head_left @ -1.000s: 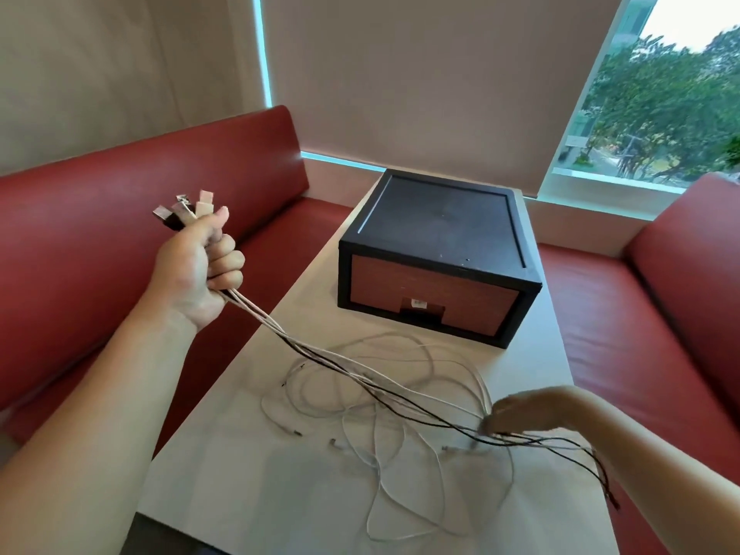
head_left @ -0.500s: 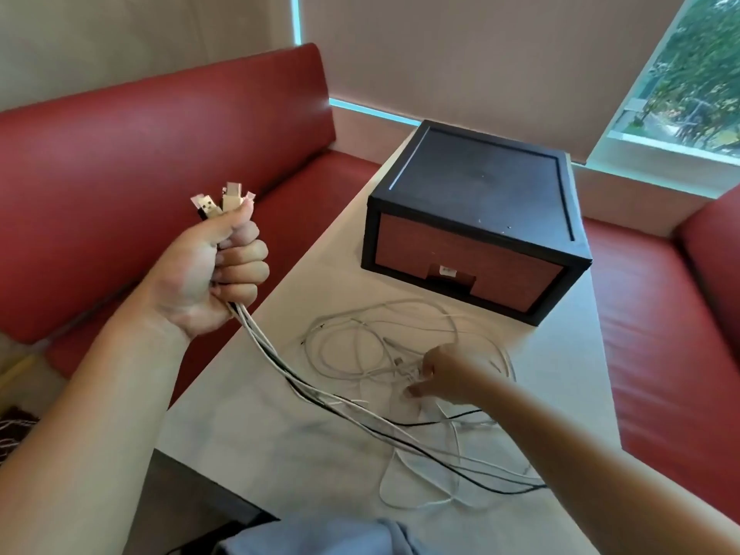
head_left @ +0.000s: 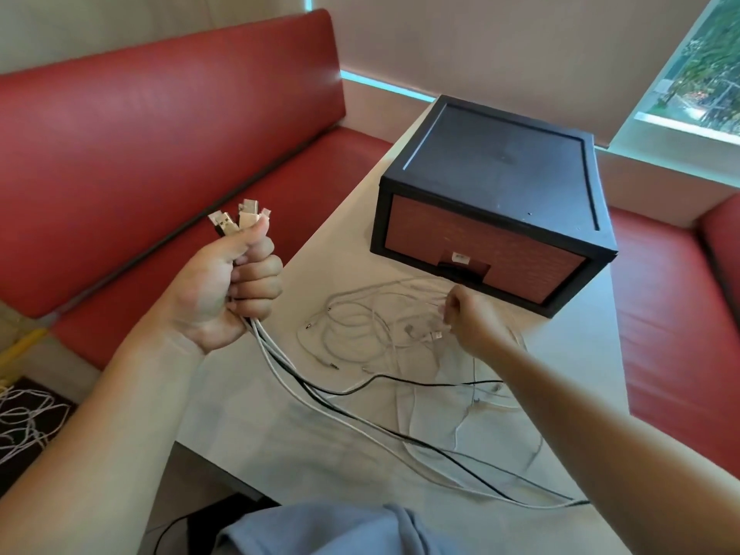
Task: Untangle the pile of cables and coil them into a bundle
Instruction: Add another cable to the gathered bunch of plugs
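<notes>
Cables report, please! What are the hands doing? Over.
Left hand grips cables near their ends. Right hand pinches a white strand of the tangle on the table. Nothing coiled yet. Black box close behind.

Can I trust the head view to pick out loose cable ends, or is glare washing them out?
Head view: no hard glare on the table; white cables by the right hand blend into it, slightly smeared; plugs above the left hand read clearly.

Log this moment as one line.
left hand: grips bunch of plug ends, raised | right hand: pinches a strand in cable pile | table: cables loose, none coiled
</notes>
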Available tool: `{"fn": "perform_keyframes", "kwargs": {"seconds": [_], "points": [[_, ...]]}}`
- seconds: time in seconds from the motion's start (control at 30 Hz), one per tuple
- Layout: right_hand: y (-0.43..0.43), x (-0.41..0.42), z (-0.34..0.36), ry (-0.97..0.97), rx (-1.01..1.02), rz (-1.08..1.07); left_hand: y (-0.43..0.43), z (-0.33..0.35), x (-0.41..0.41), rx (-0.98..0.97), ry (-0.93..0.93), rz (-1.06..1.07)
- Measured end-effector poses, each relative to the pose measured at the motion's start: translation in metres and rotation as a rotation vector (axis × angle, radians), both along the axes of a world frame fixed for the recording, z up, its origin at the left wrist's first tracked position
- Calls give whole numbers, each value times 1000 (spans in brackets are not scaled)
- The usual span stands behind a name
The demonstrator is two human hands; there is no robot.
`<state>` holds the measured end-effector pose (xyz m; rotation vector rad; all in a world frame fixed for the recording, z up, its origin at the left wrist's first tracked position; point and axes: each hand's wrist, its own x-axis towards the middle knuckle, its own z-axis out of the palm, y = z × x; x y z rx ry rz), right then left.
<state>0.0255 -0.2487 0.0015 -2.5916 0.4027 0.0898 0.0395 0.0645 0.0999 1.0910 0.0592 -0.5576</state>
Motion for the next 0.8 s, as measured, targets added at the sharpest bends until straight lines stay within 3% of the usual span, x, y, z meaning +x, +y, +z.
{"fn": "perform_keyframes", "kwargs": {"seconds": [0.33,0.53,0.67,0.8], "points": [[-2,20,67,-459,429,-61,-10,-4,5,-4,23,-45],[5,18,97,-591,380,63,-14,-6,4,-4,33,-67],[6,15,111,-694,231,114,-13,-6,3,-12,33,-68],[-13,17,90,-557,26,80,-12,-5,3,-6,22,-64]]}}
